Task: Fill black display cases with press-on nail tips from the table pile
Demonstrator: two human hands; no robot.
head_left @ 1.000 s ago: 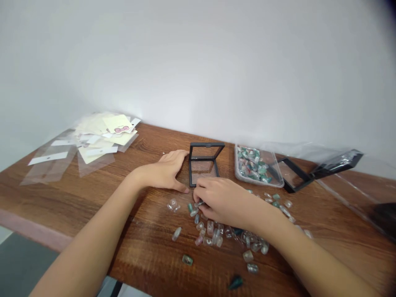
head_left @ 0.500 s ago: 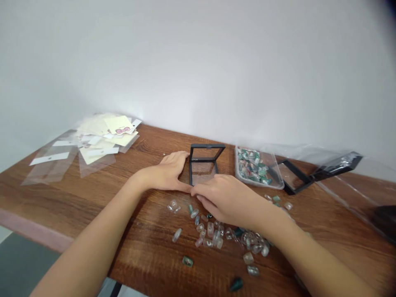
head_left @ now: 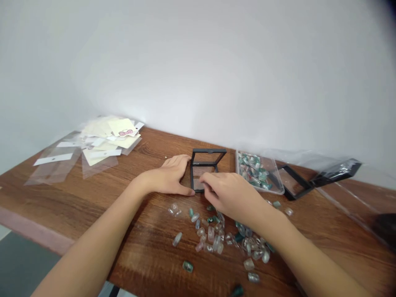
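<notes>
Black-framed display case (head_left: 198, 175) lies hinged open mid-desk, its clear lid tilted up toward the far edge. Wood-grain desk (head_left: 154, 146) meets a plain pale wall (head_left: 198, 74) along that edge; grey floor (head_left: 24, 264) shows past the near left edge. Left hand (head_left: 170, 175) rests flat with thumb spread wide, grasping nothing, fingers along the case's left side and thumb tip at its near left corner. Right hand (head_left: 227, 189) covers the case's near right corner, fingers curled close together; whether they grip something I cannot tell. Translucent bead-like pieces (head_left: 216, 243) scatter toward the near edge, partly hidden by the right forearm. More fill a clear plastic box (head_left: 275, 165) near the far edge; right of it stands another opened black case (head_left: 295, 181) beside crumpled clear plastic (head_left: 291, 154). Bagged cards (head_left: 99, 132) heap in the far left corner.
</notes>
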